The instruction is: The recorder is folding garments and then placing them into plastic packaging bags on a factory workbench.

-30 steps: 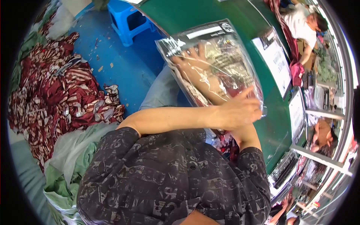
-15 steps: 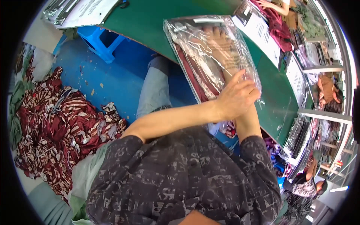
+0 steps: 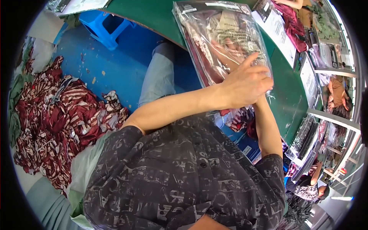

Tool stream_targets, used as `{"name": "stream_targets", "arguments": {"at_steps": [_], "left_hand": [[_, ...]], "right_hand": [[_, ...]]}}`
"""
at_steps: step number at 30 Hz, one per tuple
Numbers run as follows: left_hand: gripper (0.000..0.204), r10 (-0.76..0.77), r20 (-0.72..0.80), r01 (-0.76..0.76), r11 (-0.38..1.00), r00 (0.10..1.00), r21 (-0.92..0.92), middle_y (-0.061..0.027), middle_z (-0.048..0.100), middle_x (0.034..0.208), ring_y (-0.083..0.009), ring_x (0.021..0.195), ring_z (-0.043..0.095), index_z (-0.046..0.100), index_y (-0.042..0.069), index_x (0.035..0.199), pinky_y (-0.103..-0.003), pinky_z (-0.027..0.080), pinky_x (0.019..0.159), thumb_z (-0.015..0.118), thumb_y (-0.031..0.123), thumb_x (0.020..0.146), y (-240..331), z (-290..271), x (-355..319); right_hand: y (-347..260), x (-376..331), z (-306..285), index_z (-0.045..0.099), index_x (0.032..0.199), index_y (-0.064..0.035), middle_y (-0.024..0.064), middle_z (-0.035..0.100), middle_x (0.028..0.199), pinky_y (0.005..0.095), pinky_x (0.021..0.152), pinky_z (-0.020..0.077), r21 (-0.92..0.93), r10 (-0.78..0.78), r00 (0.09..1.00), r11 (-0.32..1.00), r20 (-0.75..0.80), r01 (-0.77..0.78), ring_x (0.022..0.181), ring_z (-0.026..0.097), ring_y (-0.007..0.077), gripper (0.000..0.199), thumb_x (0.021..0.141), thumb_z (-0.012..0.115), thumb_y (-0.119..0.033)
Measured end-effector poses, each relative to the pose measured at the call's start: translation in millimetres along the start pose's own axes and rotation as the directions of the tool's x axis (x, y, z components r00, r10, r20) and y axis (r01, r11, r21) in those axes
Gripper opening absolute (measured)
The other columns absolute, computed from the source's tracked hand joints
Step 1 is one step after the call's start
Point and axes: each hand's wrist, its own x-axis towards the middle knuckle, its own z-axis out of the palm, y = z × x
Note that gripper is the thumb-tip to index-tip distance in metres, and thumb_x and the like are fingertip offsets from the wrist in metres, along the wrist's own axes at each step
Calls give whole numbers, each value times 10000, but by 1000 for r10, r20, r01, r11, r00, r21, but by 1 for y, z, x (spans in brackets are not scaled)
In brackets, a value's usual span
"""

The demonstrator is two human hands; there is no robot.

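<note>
A clear plastic bag [image 3: 251,34] lies on the green table in front of me, with a folded maroon and cream-striped garment [image 3: 199,50] inside. My right hand [image 3: 231,48] is in the bag and shows blurred through the film, its fingers apart over the garment. The right forearm runs in at the bag's near end. Across that wrist, my left hand [image 3: 249,80] closes on the near edge of the bag, its index finger pointing away from me. Its fingertips on the far side are partly hidden.
A blue plastic stool [image 3: 103,30] stands under the green table [image 3: 287,103]. On the floor at left lies a heap of maroon striped garments [image 3: 57,126]. Printed sheets [image 3: 278,36], packed bags [image 3: 303,138] and a maroon cloth [image 3: 291,27] line the right side, where other people work.
The bag has shifted up and away in view. My right hand has drawn back toward the bag's near end. My left hand stays at that edge, slightly farther right.
</note>
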Motion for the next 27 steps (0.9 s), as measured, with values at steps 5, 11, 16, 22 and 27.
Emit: {"name": "stream_targets", "arguments": {"at_steps": [5,11,16,22,27], "left_hand": [[107,-18,132,14,999,991,36,-56,733,983,-200,1173,619,681,129,893,-536,258,1180,608,122,814,-2,1,-5],[148,4,-5,-4,1000,1000,-30,-59,737,1029,-197,1163,640,723,119,927,-514,279,1176,579,155,918,-9,-1,-5],[193,-110,94,115,992,990,-52,-55,735,1093,-210,1153,644,743,86,970,-468,292,1177,567,162,957,-21,-30,-5],[196,-77,186,86,995,980,-44,-56,728,1145,-230,1132,650,746,59,977,-436,310,1171,578,154,946,-10,-23,-2],[188,-91,139,102,992,986,-72,-57,728,1155,-232,1119,652,744,54,982,-443,330,1160,587,149,942,-9,-18,-12]], "right_hand": [[-35,19,-6,546,1384,-227,114,470,1487,386,1159,297,-6,-4,998,1000,68,4,1416,337,276,378,1037,452,-346],[-20,26,-5,597,1311,-180,110,567,1346,400,1084,364,213,52,988,973,146,-83,1244,471,300,389,980,538,-374],[-24,-56,-69,640,1251,-141,106,648,1228,412,1023,419,404,-13,988,913,153,-50,1100,583,320,411,931,609,-398],[-26,-86,-46,612,1289,-151,113,604,1324,440,1024,417,224,-126,988,969,94,102,1144,553,359,444,888,654,-337],[-28,-81,-15,605,1276,-98,138,615,1278,436,1027,417,210,-220,975,953,-11,217,1158,549,365,431,884,642,-272]]}}
